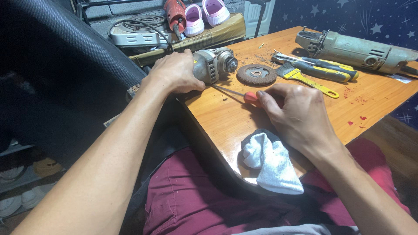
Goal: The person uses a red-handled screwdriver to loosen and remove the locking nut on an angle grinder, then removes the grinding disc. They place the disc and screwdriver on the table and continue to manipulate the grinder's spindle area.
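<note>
On the tabletop (pixel 226 119), left hand (pixel 174 72) clamps a grinder (pixel 213 64) steady; right hand (pixel 296 115) grips a screwdriver (pixel 244 95) aimed at it, disc (pixel 256 74) lying removed alongside.

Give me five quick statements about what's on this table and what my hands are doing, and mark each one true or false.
1. The left hand rests on the small grinder. True.
2. The right hand holds a hammer. False: it holds a red-handled screwdriver.
3. The grinding disc lies flat on the table, off the small grinder. True.
4. The white cloth is draped over the big grinder. False: it lies at the table's near edge, far from that grinder.
5. The yellow-handled brush lies between the disc and the pliers. True.
</note>
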